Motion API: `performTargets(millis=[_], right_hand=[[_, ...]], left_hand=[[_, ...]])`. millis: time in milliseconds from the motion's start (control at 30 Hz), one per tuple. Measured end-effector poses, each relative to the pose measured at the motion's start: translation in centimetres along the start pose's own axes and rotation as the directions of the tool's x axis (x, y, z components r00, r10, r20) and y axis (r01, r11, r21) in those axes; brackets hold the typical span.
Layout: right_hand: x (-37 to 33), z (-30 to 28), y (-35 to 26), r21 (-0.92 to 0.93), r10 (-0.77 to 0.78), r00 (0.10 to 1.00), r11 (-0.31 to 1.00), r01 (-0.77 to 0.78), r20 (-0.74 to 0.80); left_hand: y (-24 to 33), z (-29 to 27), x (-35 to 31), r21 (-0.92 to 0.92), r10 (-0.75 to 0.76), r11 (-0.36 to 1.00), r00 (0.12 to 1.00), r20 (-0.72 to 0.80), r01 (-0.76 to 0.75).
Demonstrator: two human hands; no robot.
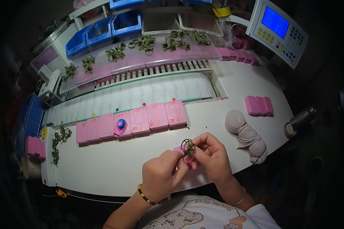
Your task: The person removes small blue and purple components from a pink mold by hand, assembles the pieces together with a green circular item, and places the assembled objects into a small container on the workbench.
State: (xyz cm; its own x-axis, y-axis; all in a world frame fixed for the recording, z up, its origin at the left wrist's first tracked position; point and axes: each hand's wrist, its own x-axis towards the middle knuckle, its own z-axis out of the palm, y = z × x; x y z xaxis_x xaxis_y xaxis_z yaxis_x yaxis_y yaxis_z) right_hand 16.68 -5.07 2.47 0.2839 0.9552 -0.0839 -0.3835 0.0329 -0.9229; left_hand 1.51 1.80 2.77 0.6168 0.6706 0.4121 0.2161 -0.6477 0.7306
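Close to the table's near edge, a small cluster of dark green rings (187,148) is held up between my two hands. They look like wax ring patterns. My left hand (161,170) pinches the cluster's lower left side, its fingertips partly hidden. The thumb and fingers of my right hand (212,158) are closed on its right side. Beneath the cluster and partly covered by my fingers is a pink block (177,149). I cannot tell whether either hand also touches that block.
A row of pink mold blocks (139,121) stands ahead, one bearing a blue-topped piece (121,123). More green rings (61,139) lie left. A twisted grey cloth (246,135) and pink blocks (259,105) are right. Farther back are a clear tray (133,68), blue bins (126,23) and a control panel (279,32).
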Motion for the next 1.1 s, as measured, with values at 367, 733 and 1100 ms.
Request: performTargets(millis=[367, 733, 1100], right_hand=[[-1.0, 1.2, 0.9, -0.326, -0.384, 0.923, 0.871, 0.366, 0.01], [0.6, -0.3, -0.2, -0.003, -0.327, 0.945, 0.945, 0.328, 0.016], [1.3, -1.3, 0.3, -0.003, -0.395, 0.906, 0.917, 0.4, 0.152]], left_hand=[[0.2, -1.2, 0.6, -0.673, -0.453, 0.422, 0.784, 0.424, 0.607], [-0.6, -2.5, 2.0, -0.378, -0.528, 0.696, 0.792, 0.306, 0.611], [-0.1, -2.9, 1.7, -0.622, -0.347, 0.504, 0.8, 0.489, 0.599]])
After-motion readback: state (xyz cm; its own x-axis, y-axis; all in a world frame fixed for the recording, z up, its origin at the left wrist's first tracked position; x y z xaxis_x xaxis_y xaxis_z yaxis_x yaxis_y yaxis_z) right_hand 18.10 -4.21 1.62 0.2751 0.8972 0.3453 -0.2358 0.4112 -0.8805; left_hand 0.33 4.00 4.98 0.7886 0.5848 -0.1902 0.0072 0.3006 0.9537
